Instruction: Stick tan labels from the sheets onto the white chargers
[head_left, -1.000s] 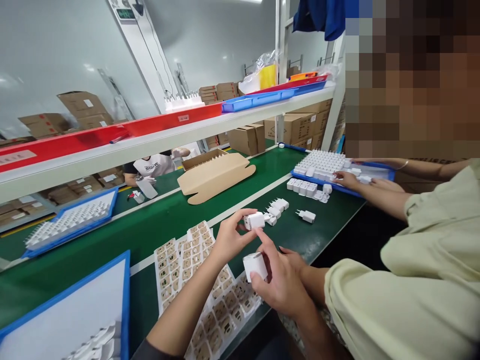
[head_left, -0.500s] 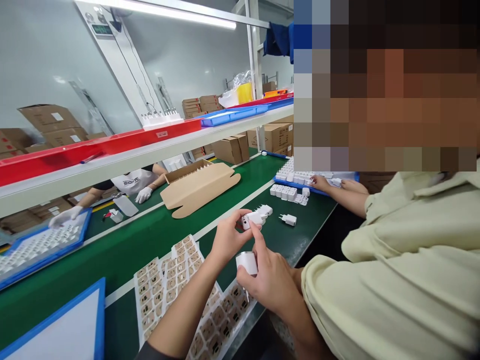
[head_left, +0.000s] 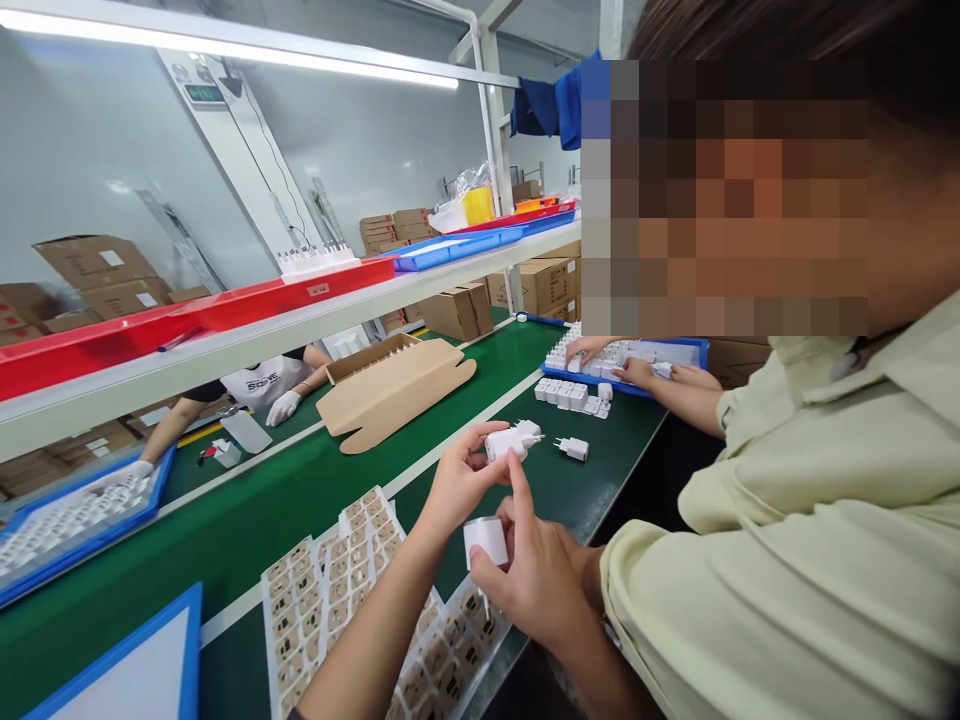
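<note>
My left hand (head_left: pixel 461 480) pinches a white charger plug (head_left: pixel 505 443) above the green belt (head_left: pixel 247 510). Just below it, my right hand (head_left: pixel 536 570) is closed around a second white charger (head_left: pixel 485 540), with its forefinger raised toward the first one. Under my forearms lie sheets of small brown-and-white labels (head_left: pixel 330 590). One loose charger (head_left: pixel 574 448) rests on the belt just right of my left hand.
A person in a pale green shirt (head_left: pixel 810 540) sits close on my right, hands at a blue tray of chargers (head_left: pixel 675 352) with a row of chargers (head_left: pixel 571 394) before it. A flat cardboard box (head_left: pixel 394 385) lies across the belt. A gloved worker (head_left: pixel 259 390) stands opposite. Blue trays (head_left: pixel 82 515) sit at left.
The view has swung right and tilted up. My two hands stay close together with their chargers; the right forefinger has stayed raised toward the left hand's charger.
</note>
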